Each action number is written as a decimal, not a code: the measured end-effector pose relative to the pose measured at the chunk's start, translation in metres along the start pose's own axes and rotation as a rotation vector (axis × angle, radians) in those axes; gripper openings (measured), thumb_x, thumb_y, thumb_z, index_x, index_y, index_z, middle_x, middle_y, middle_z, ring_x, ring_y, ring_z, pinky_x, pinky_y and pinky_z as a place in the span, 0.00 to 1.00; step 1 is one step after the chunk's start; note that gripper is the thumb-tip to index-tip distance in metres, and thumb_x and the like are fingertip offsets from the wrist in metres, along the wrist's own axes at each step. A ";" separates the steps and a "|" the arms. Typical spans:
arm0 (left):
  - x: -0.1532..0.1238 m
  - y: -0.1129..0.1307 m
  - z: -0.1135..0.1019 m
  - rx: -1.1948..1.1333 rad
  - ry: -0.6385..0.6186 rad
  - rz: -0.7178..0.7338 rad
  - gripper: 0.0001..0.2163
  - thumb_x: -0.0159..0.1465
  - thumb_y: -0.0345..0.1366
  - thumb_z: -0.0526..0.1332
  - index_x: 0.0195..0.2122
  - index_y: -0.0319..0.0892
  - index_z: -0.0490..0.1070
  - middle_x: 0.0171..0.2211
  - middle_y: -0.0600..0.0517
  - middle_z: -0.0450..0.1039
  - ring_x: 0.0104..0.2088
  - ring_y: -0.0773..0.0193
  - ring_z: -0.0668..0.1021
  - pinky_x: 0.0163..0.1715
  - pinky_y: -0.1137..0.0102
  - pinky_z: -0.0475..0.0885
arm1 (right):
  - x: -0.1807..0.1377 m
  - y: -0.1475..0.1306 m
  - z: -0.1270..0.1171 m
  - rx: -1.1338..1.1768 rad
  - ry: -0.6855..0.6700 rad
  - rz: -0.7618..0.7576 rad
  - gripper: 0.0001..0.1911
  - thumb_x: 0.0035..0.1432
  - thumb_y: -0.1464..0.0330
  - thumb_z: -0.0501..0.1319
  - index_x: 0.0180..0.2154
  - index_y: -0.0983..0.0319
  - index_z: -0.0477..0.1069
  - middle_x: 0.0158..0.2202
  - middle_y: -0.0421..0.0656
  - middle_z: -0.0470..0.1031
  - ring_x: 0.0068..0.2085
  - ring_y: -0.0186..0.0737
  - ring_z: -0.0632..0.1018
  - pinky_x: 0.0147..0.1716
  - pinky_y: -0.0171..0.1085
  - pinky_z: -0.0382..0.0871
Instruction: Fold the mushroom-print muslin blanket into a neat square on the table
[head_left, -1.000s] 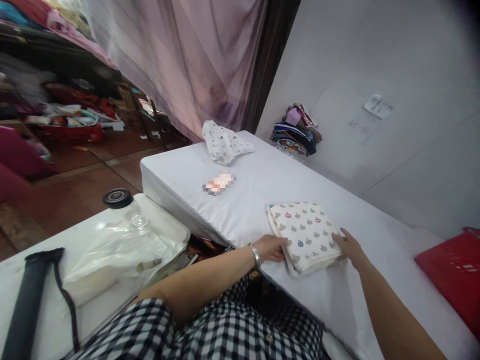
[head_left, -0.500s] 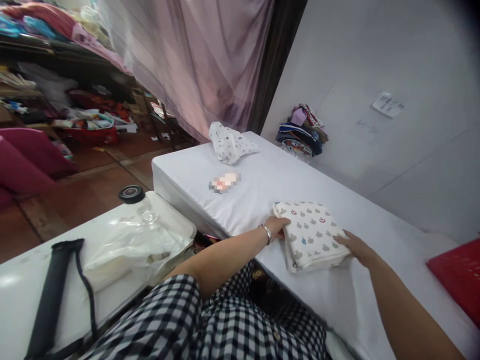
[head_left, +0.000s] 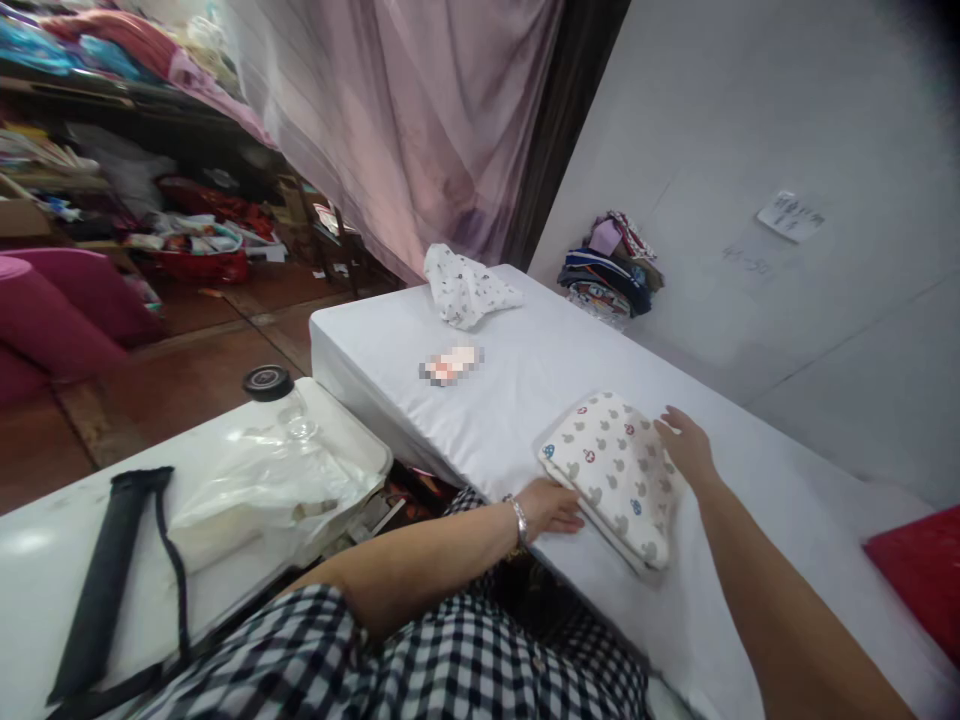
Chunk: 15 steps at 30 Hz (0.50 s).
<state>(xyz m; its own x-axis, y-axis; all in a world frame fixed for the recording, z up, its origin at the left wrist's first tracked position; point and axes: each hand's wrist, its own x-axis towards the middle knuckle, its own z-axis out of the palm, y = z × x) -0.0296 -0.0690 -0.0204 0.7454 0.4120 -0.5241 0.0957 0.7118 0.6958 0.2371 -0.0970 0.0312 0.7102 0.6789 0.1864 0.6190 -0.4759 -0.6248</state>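
A folded white cloth (head_left: 611, 470) printed with small grey, red and blue shapes lies on the white-covered bed-like surface (head_left: 517, 400), turned at an angle. My left hand (head_left: 551, 508), with a silver bracelet at the wrist, rests at its near left edge; the fingers are stretched out. At the far right edge is my right hand (head_left: 688, 450), its fingers apart and near or touching the cloth. Neither hand grips it. Farther back on the same surface lies a crumpled white cloth (head_left: 465, 288) with small dark prints, and a blurred-out flat item (head_left: 451, 365) sits nearer.
Left of me a white table (head_left: 45, 560) holds a clear plastic bag (head_left: 262, 490), a black-lidded jar (head_left: 268, 382) and a dark strapped tube-like item (head_left: 109, 590). Folded clothes (head_left: 607, 265) are stacked by the wall. A red item (head_left: 919, 570) lies at right.
The folded cloth has been turned and set flatter on the surface. Both hands have loosened from its edges; my left hand moved nearer to me, my right hand farther away.
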 end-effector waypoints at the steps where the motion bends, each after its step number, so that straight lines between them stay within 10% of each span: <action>1: 0.000 0.004 -0.006 0.019 0.020 0.023 0.16 0.49 0.38 0.66 0.34 0.35 0.67 0.30 0.46 0.72 0.27 0.62 0.77 0.34 0.65 0.74 | -0.016 -0.009 0.007 0.016 -0.012 -0.087 0.28 0.49 0.59 0.57 0.51 0.65 0.65 0.46 0.50 0.72 0.47 0.46 0.71 0.47 0.44 0.63; 8: 0.006 0.025 -0.039 0.403 0.296 0.313 0.25 0.52 0.34 0.63 0.52 0.42 0.60 0.44 0.47 0.70 0.40 0.62 0.75 0.43 0.68 0.68 | -0.139 -0.045 0.049 -0.274 -0.220 -0.605 0.29 0.55 0.59 0.53 0.57 0.60 0.57 0.57 0.49 0.61 0.56 0.47 0.62 0.54 0.50 0.53; 15: 0.016 0.027 -0.029 1.397 0.488 0.523 0.19 0.58 0.44 0.56 0.48 0.43 0.61 0.46 0.47 0.66 0.43 0.58 0.73 0.40 0.67 0.67 | -0.144 -0.041 0.051 -0.476 -0.163 -0.567 0.24 0.57 0.70 0.49 0.56 0.64 0.57 0.54 0.50 0.64 0.54 0.46 0.64 0.48 0.44 0.61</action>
<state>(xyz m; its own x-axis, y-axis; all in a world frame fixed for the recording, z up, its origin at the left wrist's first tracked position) -0.0342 -0.0271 -0.0239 0.6398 0.7686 0.0020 0.6222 -0.5195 0.5856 0.0923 -0.1468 -0.0085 0.2044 0.9481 0.2436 0.9788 -0.1943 -0.0649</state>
